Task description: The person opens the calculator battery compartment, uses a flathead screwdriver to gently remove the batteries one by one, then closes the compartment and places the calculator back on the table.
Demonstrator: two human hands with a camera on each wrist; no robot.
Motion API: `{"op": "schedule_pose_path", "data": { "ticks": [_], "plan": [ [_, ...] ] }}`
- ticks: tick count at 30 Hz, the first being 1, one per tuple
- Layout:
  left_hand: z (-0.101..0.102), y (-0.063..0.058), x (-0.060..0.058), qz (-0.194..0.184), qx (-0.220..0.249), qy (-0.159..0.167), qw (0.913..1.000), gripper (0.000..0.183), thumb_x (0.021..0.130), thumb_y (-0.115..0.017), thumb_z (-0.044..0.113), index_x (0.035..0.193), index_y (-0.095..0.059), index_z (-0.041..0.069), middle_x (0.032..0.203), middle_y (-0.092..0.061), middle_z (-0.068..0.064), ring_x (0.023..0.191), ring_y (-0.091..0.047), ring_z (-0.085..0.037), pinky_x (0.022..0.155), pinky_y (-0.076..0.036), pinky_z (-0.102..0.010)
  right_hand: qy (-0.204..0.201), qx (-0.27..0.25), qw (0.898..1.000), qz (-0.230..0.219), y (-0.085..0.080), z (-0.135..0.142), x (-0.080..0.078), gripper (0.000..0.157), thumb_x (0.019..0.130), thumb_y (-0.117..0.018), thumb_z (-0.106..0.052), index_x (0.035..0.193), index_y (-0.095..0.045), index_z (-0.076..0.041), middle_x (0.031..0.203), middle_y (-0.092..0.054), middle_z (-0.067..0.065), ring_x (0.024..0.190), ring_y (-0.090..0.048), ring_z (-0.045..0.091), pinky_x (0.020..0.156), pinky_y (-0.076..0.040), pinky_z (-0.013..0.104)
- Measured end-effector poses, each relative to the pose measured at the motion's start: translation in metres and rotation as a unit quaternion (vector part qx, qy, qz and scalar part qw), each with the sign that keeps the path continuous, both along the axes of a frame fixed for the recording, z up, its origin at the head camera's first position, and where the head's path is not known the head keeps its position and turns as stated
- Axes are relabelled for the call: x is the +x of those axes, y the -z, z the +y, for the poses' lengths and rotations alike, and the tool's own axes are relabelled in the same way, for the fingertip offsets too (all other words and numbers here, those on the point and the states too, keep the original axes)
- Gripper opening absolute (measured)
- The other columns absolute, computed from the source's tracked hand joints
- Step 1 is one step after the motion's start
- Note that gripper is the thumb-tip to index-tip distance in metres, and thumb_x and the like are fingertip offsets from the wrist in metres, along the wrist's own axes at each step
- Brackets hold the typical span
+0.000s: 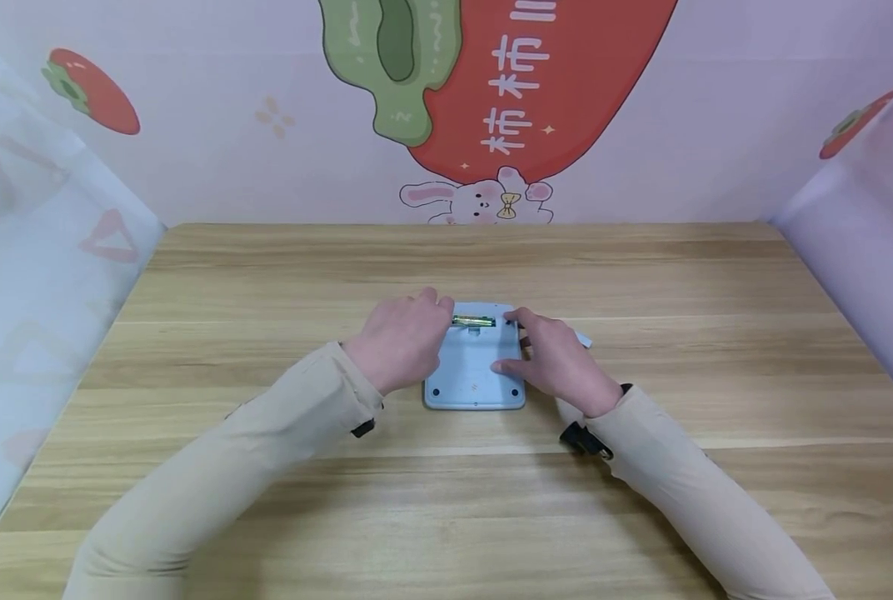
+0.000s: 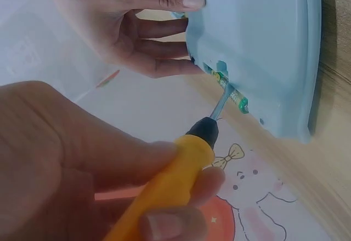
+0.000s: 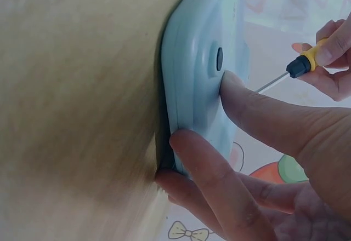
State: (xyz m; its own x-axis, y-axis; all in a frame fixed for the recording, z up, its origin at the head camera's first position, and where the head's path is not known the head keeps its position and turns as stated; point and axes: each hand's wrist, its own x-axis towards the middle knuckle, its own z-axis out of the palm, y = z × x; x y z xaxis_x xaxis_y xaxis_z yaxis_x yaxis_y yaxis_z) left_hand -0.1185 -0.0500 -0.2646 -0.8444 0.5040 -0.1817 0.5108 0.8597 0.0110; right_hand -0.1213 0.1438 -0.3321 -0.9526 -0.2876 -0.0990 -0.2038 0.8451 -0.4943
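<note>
A light-blue flat device (image 1: pixel 467 362) lies on the table with its underside up, small dark feet at its corners. In a slot near its far edge sits a green battery (image 1: pixel 476 321). My left hand (image 1: pixel 405 342) grips a yellow-handled screwdriver (image 2: pixel 184 167) with a black collar. In the left wrist view the screwdriver's metal shaft (image 2: pixel 220 104) reaches the slot, its tip at the battery. My right hand (image 1: pixel 562 360) holds the device by its right side. The right thumb (image 3: pixel 247 101) rests on the underside while the fingers lie along the edge.
A small light-blue piece (image 1: pixel 584 340) lies just past my right hand, partly hidden by it. The wooden table (image 1: pixel 446 508) ends at a printed backdrop (image 1: pixel 214 167) behind, with white sheets at both sides.
</note>
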Motion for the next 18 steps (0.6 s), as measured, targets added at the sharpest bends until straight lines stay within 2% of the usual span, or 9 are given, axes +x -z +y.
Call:
{"op": "schedule_pose_path", "data": {
  "ticks": [8, 18],
  "plan": [
    [-0.0025, -0.0059, 0.0007, 0.008, -0.007, -0.002, 0.9999, 0.035, 0.083, -0.061, 0.009, 0.116, -0.058, 0.000, 0.098, -0.062, -0.013, 0.057, -0.052, -0.017, 0.043, -0.040, -0.021, 0.002, -0.002, 1.000, -0.005, 0.0002, -0.0008, -0.0002, 0.067, 0.076, -0.076, -0.026, 0.131, -0.045, -0.002, 0.117, -0.062, 0.018, 0.098, -0.063, 0.028, 0.083, -0.052, 0.040],
    [0.0026, -0.0081, -0.0015, 0.004, -0.009, -0.005, 0.9999, 0.024, 0.085, -0.058, 0.008, 0.107, -0.061, 0.001, 0.090, -0.061, -0.010, 0.061, -0.052, -0.018, 0.045, -0.041, -0.023, 0.004, 0.004, 1.000, -0.007, 0.0007, -0.0002, -0.0010, 0.067, 0.076, -0.076, -0.027, 0.130, -0.045, -0.003, 0.118, -0.061, 0.018, 0.098, -0.063, 0.028, 0.083, -0.052, 0.040]
  ]
}}
